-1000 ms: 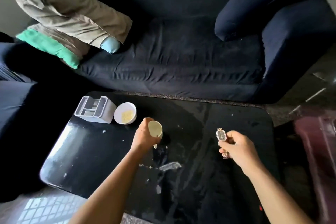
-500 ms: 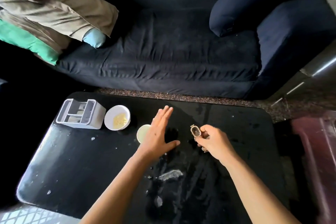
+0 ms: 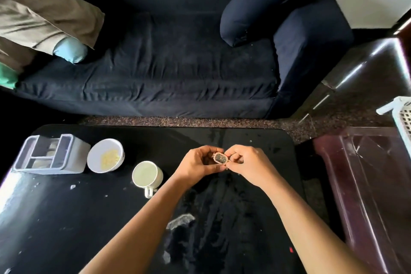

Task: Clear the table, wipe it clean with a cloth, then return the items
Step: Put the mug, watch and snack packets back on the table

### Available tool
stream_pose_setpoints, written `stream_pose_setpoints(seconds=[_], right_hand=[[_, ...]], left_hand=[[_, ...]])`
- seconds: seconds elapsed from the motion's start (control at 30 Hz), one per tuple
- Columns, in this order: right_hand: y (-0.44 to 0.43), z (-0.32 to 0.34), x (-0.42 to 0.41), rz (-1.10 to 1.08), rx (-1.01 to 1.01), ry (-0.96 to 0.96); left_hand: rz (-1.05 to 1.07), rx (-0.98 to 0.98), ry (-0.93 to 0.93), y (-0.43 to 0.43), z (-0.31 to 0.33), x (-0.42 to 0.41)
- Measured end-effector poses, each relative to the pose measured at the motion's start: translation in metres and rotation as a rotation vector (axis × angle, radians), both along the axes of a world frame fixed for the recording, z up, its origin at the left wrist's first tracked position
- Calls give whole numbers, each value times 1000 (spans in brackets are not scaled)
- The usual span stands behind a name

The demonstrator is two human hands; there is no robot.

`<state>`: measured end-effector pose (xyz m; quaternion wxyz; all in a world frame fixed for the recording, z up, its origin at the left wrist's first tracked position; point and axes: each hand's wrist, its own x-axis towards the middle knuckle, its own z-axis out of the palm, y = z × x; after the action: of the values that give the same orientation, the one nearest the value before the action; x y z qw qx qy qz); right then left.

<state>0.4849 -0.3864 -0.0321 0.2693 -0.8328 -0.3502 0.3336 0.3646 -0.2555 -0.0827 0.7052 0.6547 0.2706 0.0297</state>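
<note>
A small wristwatch (image 3: 220, 158) with a dark face and a gold-coloured rim is held above the black table (image 3: 66, 218). My left hand (image 3: 198, 163) and my right hand (image 3: 249, 163) both pinch it, one on each side. Left of my hands a white mug (image 3: 146, 174) stands on the table, handle toward me. Further left sit a white bowl (image 3: 105, 155) with yellow bits inside and a grey compartment organiser (image 3: 51, 154). The tabletop shows streaks and white crumbs.
A dark blue sofa (image 3: 166, 62) runs along the table's far side, with a beige cushion (image 3: 42, 13) at its left and a dark bolster (image 3: 251, 13) at its right. A dark red glossy stand (image 3: 367, 184) and a white basket (image 3: 400, 115) are at the right.
My left hand let go of the mug, which now stands on the table, and moved right to join my right hand on the watch. The right hand brought the watch leftward.
</note>
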Motion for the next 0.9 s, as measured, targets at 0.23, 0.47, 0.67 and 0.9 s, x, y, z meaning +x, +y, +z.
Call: stream_pose_setpoints(seconds=[0.23, 0.47, 0.67, 0.9], right_hand=[[-7, 6, 15, 44, 2, 79], [-3, 13, 25, -16, 119, 575], [-5, 14, 37, -42, 19, 440], [-21, -37, 47, -199, -48, 285]], left_hand=[[-27, 2, -80, 4, 0, 7], [-122, -430, -214, 4, 6, 15], [-84, -351, -32, -3, -3, 22], [-273, -112, 371, 25, -11, 27]])
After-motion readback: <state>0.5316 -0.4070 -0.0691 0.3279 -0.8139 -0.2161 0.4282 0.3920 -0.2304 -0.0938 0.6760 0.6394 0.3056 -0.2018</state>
